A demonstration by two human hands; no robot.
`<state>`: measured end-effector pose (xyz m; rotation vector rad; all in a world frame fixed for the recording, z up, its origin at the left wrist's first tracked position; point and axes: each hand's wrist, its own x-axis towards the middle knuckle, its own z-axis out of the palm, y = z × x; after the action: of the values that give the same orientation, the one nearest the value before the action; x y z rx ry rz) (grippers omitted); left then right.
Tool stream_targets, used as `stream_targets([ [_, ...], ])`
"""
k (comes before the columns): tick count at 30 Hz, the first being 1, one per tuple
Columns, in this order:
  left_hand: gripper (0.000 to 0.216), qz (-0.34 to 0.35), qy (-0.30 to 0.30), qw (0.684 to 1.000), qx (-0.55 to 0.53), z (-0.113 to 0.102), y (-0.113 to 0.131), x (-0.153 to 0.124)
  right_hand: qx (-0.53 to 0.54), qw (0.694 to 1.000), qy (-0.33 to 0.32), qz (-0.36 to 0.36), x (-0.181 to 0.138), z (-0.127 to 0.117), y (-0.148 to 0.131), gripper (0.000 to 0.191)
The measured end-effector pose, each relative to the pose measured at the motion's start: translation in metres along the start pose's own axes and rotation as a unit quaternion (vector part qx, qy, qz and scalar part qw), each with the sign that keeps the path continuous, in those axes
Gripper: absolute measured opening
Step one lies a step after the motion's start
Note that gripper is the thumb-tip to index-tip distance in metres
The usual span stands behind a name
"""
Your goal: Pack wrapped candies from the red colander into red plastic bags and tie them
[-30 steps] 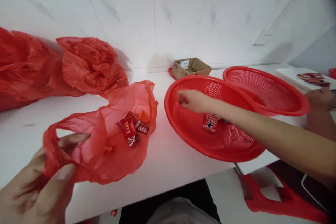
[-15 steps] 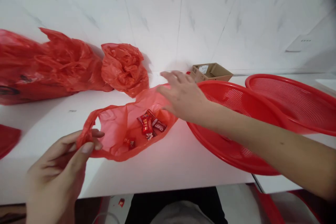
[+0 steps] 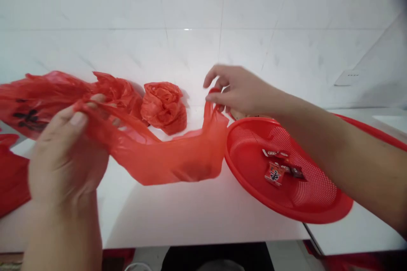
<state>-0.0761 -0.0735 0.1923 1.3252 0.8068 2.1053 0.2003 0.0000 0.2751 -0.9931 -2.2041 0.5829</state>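
A thin red plastic bag (image 3: 168, 156) hangs stretched between both my hands above the white table (image 3: 190, 216). My left hand (image 3: 66, 152) grips its left handle between thumb and fingers. At the bag's right handle, my right hand (image 3: 238, 91) pinches the plastic, with the other fingers loosely spread. The bag sags in the middle and its contents are hidden. To the right lies a round red mesh basket (image 3: 244, 169) holding a few small wrapped candies (image 3: 280, 169).
Crumpled red plastic bags (image 3: 163, 108) lie against the tiled wall at the left and centre. A further red bag (image 3: 9, 178) sits at the left edge. Behind the basket a second red basket rim (image 3: 381, 133) shows at the right.
My right hand moved from the basket to the bag and took its right handle. Both hands lifted the bag off the table and pulled it taut. The view shifted left.
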Motion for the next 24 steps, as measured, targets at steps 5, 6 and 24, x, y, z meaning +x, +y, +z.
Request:
stream_targets([
  [5, 0.041, -0.153, -0.18, 0.971, 0.036, 0.013, 0.001, 0.025, 0.036, 0.998, 0.018, -0.055, 0.023, 0.0, -0.017, 0.012],
  [6, 0.048, -0.189, -0.225, 0.954, 0.056, 0.014, 0.001, 0.028, 0.038, 0.997, 0.007, -0.067, 0.026, 0.003, -0.02, 0.01],
  [24, 0.041, -0.351, -0.355, 0.854, 0.147, 0.04, -0.041, 0.05, 0.151, 0.983, -0.063, -0.082, 0.022, 0.066, 0.029, 0.006],
])
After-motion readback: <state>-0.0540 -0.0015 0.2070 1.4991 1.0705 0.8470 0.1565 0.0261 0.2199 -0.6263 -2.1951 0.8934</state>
